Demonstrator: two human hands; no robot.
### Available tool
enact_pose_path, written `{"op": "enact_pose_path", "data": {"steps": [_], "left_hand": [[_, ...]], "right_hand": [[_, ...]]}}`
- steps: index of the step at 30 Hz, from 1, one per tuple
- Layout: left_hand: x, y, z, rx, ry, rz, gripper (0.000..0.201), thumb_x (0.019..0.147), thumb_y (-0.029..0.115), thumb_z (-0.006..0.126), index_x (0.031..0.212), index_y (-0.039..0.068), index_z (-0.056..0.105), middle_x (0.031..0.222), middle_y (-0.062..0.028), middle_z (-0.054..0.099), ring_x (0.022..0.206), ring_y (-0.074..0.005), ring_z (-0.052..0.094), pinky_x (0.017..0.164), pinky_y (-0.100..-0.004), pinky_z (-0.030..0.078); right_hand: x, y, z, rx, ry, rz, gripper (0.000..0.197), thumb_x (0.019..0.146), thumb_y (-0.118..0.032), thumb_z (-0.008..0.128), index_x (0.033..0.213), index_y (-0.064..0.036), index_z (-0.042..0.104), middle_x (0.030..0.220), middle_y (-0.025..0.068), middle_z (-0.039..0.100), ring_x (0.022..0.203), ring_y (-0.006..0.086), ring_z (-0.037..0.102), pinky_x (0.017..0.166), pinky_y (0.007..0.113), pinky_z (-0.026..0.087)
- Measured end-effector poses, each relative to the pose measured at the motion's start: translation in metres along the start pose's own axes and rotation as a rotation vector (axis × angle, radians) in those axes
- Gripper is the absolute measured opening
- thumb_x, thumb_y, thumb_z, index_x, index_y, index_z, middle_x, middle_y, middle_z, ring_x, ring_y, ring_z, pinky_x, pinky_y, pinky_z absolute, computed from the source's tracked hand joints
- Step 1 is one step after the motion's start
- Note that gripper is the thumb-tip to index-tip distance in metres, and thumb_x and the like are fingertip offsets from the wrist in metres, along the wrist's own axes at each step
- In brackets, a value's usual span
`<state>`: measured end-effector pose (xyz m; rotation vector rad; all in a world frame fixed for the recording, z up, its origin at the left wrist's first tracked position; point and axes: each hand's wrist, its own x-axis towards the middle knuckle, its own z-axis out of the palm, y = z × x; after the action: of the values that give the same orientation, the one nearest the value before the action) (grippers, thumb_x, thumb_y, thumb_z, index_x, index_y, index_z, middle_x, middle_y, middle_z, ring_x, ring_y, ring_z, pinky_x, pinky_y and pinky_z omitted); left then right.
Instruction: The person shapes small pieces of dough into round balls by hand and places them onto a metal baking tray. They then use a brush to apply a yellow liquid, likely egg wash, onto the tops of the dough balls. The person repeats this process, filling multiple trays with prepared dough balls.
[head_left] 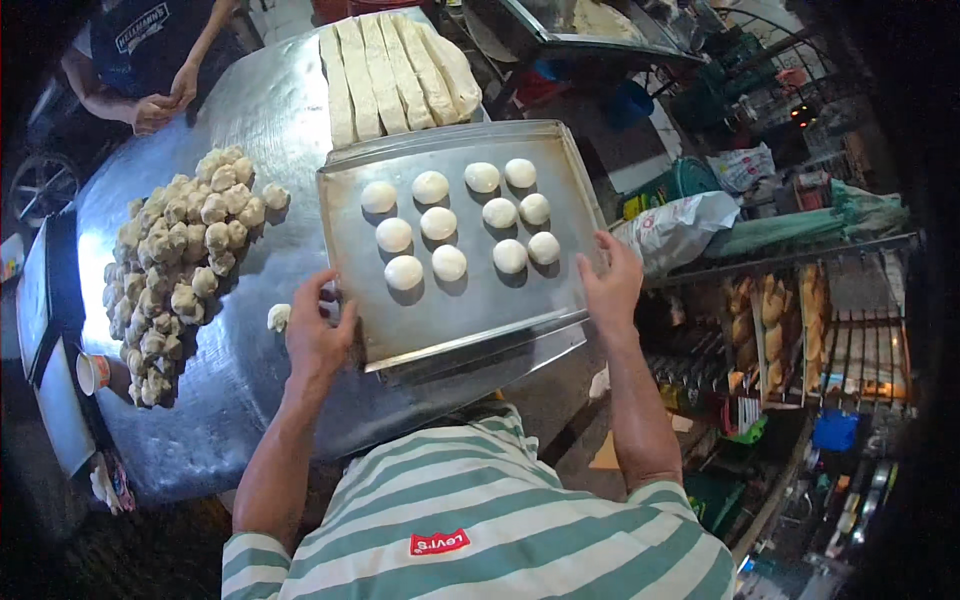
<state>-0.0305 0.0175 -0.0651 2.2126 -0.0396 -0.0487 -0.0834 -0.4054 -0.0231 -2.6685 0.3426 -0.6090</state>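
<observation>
Between my two hands is a metal baking tray (pixel 470 310), sitting slightly askew. Several smooth white dough balls (pixel 437 222) stand on it in rows, grouped towards its left and right sides. My left hand (pixel 318 330) grips the tray's left edge near its front corner, fingers bent and thumb by the rim. On the opposite edge, my right hand (pixel 610 280) takes hold with the thumb at the rim and the fingers farther along the side. Some fingertips are hidden by the tray's edge. One small dough lump (pixel 278 317) lies on the table just left of my left hand.
A big heap of rough dough lumps (pixel 180 240) covers the left of the metal table (pixel 260 370). Long dough strips (pixel 395 75) lie behind the tray. A paper cup (pixel 93 373) stands at left. Another person's hands (pixel 165 108) rest far left. Bread racks (pixel 780 330) stand at right.
</observation>
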Motion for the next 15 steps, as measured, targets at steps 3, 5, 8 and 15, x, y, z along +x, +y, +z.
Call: {"op": "enact_pose_path", "data": {"steps": [3, 5, 8, 15], "left_hand": [[-0.005, -0.003, 0.008, -0.128, -0.01, -0.239, 0.05, 0.091, 0.013, 0.078, 0.137, 0.007, 0.062, 0.092, -0.0069, 0.068, 0.082, -0.0153, 0.065, 0.072, -0.0303, 0.053], [-0.006, -0.029, 0.018, -0.185, 0.068, -0.21, 0.047, 0.092, 0.012, 0.076, 0.137, 0.006, 0.062, 0.092, -0.0059, 0.067, 0.076, -0.0128, 0.063, 0.072, -0.0287, 0.053], [-0.012, -0.049, 0.017, -0.252, 0.104, -0.269, 0.045, 0.094, 0.011, 0.074, 0.137, 0.003, 0.062, 0.092, -0.0038, 0.067, 0.075, -0.0094, 0.06, 0.071, -0.0271, 0.051], [-0.049, 0.006, 0.021, -0.218, 0.119, -0.444, 0.032, 0.103, 0.017, 0.061, 0.126, -0.003, 0.066, 0.1, -0.0068, 0.071, 0.09, -0.0138, 0.063, 0.081, -0.0306, 0.052]], "right_hand": [[0.004, 0.007, 0.014, 0.125, -0.069, -0.056, 0.043, 0.086, -0.02, 0.08, 0.126, -0.0074, 0.068, 0.12, 0.0118, 0.07, 0.112, 0.033, 0.064, 0.099, 0.046, 0.046], [0.002, 0.011, 0.036, 0.154, -0.184, -0.216, 0.041, 0.087, -0.019, 0.079, 0.125, -0.0087, 0.069, 0.119, 0.0103, 0.07, 0.111, 0.0333, 0.063, 0.099, 0.046, 0.047], [0.012, 0.008, 0.025, 0.28, -0.181, -0.135, 0.038, 0.088, -0.019, 0.077, 0.124, -0.0115, 0.07, 0.114, 0.0096, 0.071, 0.11, 0.0326, 0.063, 0.097, 0.046, 0.046], [0.025, 0.09, -0.016, 0.168, -0.328, 0.247, 0.036, 0.095, -0.029, 0.073, 0.122, -0.0061, 0.068, 0.113, 0.0141, 0.068, 0.112, 0.0355, 0.062, 0.098, 0.047, 0.047]]}}
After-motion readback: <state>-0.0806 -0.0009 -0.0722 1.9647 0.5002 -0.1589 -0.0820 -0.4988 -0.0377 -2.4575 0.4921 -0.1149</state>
